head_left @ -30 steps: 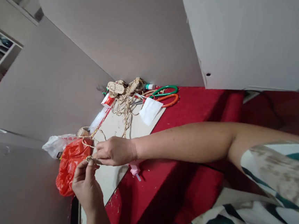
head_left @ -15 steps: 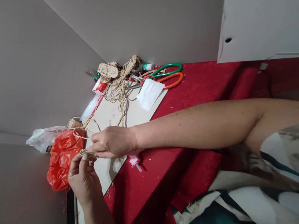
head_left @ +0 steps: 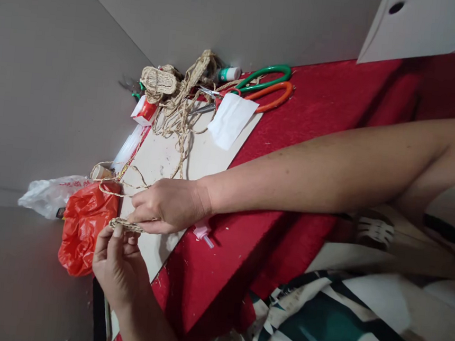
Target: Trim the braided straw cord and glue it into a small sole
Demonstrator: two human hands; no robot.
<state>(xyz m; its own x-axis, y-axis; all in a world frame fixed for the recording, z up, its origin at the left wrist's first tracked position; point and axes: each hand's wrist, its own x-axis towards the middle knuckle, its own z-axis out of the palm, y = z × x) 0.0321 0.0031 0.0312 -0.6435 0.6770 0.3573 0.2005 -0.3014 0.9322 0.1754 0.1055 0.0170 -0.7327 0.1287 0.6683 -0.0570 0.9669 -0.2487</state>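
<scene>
Both my hands meet over a pale board point(head_left: 164, 159) lying on a red cloth point(head_left: 315, 120). My right hand point(head_left: 168, 205), its forearm reaching in from the right, pinches a small braided jute piece point(head_left: 127, 225). My left hand point(head_left: 117, 267), coming up from the bottom edge, holds the same piece with closed fingertips. A thin jute strand point(head_left: 181, 150) runs from the hands to a tangled jute pile point(head_left: 177, 102) at the board's far end. A small woven jute sole point(head_left: 158, 79) lies on that pile.
Green-handled scissors point(head_left: 268, 73) and orange-handled scissors point(head_left: 274, 95) lie beside a white paper point(head_left: 232, 119) and a glue bottle point(head_left: 228, 74). A red plastic bag point(head_left: 83, 224), white bag point(head_left: 50, 195), paper cup point(head_left: 102, 173), red-white box point(head_left: 144, 111) and pink cap point(head_left: 202, 232) surround the hands.
The view has swung, so everything sits lower-left in the picture and my forearm looks larger. Both hands keep the same pinch on the jute piece, close together.
</scene>
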